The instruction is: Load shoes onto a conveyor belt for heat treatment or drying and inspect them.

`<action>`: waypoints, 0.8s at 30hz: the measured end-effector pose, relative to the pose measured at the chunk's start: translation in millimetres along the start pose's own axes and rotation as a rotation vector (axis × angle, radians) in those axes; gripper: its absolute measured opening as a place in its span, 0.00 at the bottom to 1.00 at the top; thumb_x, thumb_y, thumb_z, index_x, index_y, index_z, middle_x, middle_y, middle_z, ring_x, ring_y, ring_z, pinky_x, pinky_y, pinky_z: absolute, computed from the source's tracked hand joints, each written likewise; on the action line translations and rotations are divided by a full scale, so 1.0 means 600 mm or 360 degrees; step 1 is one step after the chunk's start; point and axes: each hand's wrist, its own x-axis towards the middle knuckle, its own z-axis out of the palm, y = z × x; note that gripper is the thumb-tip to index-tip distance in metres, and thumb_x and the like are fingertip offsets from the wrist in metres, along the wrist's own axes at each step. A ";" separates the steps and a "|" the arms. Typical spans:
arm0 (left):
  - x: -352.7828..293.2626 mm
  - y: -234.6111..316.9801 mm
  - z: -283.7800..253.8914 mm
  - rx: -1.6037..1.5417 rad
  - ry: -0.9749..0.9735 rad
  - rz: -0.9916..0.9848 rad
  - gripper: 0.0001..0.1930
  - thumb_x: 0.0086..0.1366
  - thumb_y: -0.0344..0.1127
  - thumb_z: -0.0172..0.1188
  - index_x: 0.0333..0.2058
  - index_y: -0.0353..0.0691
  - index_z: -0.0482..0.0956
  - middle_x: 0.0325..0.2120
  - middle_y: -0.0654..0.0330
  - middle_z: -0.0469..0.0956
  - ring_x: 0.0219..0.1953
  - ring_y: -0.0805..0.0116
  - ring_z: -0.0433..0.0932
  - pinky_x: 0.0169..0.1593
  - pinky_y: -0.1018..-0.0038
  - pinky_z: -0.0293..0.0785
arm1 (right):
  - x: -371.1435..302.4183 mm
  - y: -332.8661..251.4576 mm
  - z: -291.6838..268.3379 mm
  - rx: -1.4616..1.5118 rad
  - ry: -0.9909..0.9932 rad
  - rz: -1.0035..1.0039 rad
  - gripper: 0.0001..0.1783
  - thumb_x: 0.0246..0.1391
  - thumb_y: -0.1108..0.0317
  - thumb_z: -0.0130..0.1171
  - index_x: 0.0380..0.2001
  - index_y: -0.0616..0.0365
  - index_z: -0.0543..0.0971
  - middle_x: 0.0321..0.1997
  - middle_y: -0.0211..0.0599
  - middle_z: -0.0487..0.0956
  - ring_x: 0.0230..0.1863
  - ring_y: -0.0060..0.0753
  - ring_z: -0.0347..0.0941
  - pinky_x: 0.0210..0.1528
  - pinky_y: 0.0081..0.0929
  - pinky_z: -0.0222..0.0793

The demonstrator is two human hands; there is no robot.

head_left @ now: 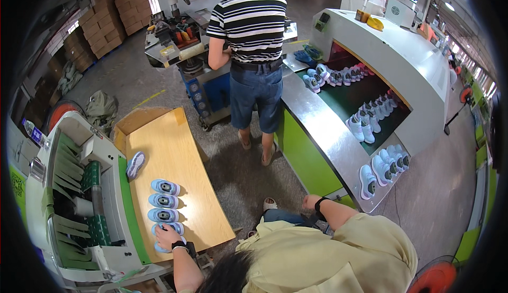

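Observation:
At the lower end of a row of light-blue and lilac sneakers (163,201) on a wooden tabletop (201,208), my left hand (168,238) is closed over one sneaker (177,227). Part of that shoe is hidden under my fingers. Another sneaker (163,248) shows just below my hand. Farther up the tabletop a single sneaker (136,165) lies on its side, its sole showing. My right hand (311,202) is held in front of my body with the fingers curled in, and nothing shows in it. It is off the metal table edge, apart from any shoe.
Left of the tabletop stands a roller machine (95,208) with hanging strips. At right, a white tunnel machine (391,55) has rows of sneakers on its green belt (338,100); several more sneakers (382,168) stand on its metal table (317,118). A person (248,34) stands ahead, back turned.

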 end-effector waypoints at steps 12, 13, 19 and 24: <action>0.003 -0.002 0.002 -0.0047 -0.0042 -0.0009 0.22 0.69 0.51 0.47 0.52 0.42 0.74 0.51 0.58 0.77 0.51 0.53 0.75 0.52 0.55 0.67 | -0.014 0.007 0.006 0.0058 0.0075 0.0054 0.17 0.48 0.52 0.62 0.32 0.53 0.85 0.34 0.45 0.84 0.41 0.48 0.80 0.45 0.44 0.74; 0.004 -0.004 0.005 -0.0062 -0.0004 0.0026 0.22 0.69 0.51 0.46 0.52 0.42 0.74 0.51 0.58 0.77 0.51 0.53 0.75 0.52 0.55 0.67 | -0.016 0.009 -0.001 0.0103 0.0021 0.0051 0.17 0.48 0.51 0.62 0.32 0.53 0.85 0.33 0.45 0.83 0.40 0.47 0.80 0.44 0.44 0.74; 0.008 0.007 -0.012 0.0017 -0.0155 -0.0010 0.24 0.70 0.54 0.46 0.54 0.43 0.73 0.54 0.59 0.76 0.54 0.53 0.73 0.54 0.54 0.66 | -0.014 0.069 -0.061 0.0578 0.0577 0.0255 0.14 0.50 0.55 0.62 0.32 0.54 0.85 0.29 0.43 0.83 0.34 0.43 0.81 0.40 0.39 0.74; 0.034 -0.019 0.018 -0.0081 -0.0235 0.0097 0.26 0.71 0.57 0.43 0.56 0.45 0.73 0.56 0.58 0.74 0.56 0.52 0.72 0.56 0.52 0.65 | -0.009 0.184 -0.144 0.1233 0.0992 0.0447 0.15 0.52 0.60 0.62 0.34 0.62 0.83 0.27 0.40 0.83 0.29 0.35 0.80 0.34 0.33 0.76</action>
